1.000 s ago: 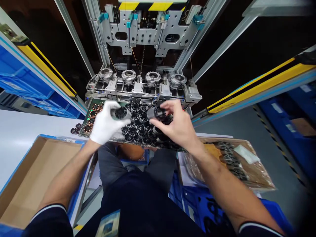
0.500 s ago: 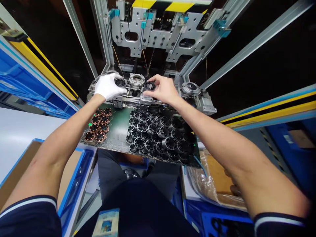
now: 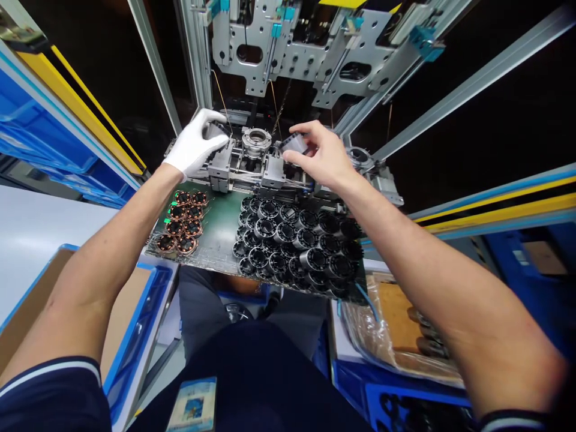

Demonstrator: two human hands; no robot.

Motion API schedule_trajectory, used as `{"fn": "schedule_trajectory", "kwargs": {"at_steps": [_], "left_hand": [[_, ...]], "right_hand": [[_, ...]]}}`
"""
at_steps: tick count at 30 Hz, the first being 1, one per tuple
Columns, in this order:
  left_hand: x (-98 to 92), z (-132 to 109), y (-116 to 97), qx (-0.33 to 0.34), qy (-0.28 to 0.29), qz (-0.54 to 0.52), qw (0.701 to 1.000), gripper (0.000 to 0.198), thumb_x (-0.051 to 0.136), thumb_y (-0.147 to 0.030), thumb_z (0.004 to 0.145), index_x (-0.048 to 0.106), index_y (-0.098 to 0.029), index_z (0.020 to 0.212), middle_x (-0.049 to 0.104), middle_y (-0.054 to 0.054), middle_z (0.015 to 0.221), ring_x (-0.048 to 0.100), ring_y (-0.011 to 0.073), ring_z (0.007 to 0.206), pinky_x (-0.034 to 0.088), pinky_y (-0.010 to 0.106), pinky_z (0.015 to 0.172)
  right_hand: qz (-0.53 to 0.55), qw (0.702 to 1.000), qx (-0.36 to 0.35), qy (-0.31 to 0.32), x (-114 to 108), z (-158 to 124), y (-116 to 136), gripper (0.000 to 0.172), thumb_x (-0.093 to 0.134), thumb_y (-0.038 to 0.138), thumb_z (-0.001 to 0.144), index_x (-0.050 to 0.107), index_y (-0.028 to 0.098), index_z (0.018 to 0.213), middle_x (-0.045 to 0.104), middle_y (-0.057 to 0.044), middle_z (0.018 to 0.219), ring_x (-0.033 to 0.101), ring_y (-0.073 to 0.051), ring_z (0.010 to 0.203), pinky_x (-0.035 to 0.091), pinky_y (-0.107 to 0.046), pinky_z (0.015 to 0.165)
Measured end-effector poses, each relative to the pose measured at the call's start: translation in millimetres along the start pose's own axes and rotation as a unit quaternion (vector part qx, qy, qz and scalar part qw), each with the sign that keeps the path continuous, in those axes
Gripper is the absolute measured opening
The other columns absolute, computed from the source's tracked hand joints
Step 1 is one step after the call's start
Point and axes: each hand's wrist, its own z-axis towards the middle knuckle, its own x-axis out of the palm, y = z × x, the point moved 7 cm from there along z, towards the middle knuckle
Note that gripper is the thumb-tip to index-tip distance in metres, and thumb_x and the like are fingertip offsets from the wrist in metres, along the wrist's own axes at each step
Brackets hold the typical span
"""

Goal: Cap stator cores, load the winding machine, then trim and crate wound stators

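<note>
Up at the machine's row of round fixtures, the gloved left hand [image 3: 194,146] grips a dark ring-shaped part [image 3: 215,130] over the leftmost fixture, fingers curled shut around it. Meanwhile the bare right hand [image 3: 321,157] pinches a second dark cylindrical part [image 3: 294,143] between thumb and fingertips, tilted, just above the third fixture. Between both hands stands an uncovered metal fixture [image 3: 256,139]. Below the hands, a green tray [image 3: 219,231] carries black ring parts [image 3: 294,243] and copper-wound stators [image 3: 182,219].
</note>
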Motion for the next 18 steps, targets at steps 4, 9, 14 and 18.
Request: {"fn": "schedule_trajectory", "kwargs": {"at_steps": [4,9,14,18], "left_hand": [[-13.5,-0.8,-1.9,-0.045,-0.075,0.058,0.994,0.068,0.091,-0.073,0.079,0.07,-0.027,0.125,0.084,0.001,0.124,0.07,0.0218,0.105,0.065,0.055,0.104],[4.7,-7.6,-4.5,-0.021,-0.031,0.165,0.986,0.081,0.09,-0.068,0.076,0.077,-0.023,0.143,0.083,0.004,0.145,0.076,0.0302,0.13,0.059,0.051,0.123],[14.9,-10.6,5.4,-0.04,-0.002,0.232,0.972,0.074,0.088,-0.061,0.079,0.081,-0.021,0.141,0.083,0.008,0.147,0.074,0.0341,0.138,0.054,0.053,0.127],[14.7,-11.3,8.8,-0.044,-0.021,0.225,0.973,0.079,0.09,-0.065,0.074,0.082,-0.02,0.138,0.082,0.011,0.148,0.072,0.0363,0.14,0.053,0.053,0.129]], "right_hand": [[0.025,0.998,0.025,-0.049,0.1,-1.1,-7.4,0.082,0.096,0.066,0.074,0.07,0.026,0.141,0.078,-0.014,0.128,0.075,-0.036,0.11,0.067,-0.051,0.086],[-0.029,0.998,0.041,-0.023,23.3,-7.4,-9.5,0.061,0.088,0.053,0.078,0.077,0.023,0.13,0.079,-0.012,0.116,0.073,-0.035,0.103,0.063,-0.057,0.094],[-0.042,0.997,0.059,-0.029,31.6,-6.8,-11.6,0.06,0.09,0.053,0.076,0.079,0.023,0.127,0.077,-0.01,0.104,0.069,-0.032,0.093,0.06,-0.054,0.092],[-0.028,0.997,0.066,-0.01,37.2,-2.6,-12.2,0.061,0.094,0.05,0.072,0.079,0.024,0.125,0.077,-0.011,0.107,0.069,-0.035,0.099,0.06,-0.058,0.101]]}}
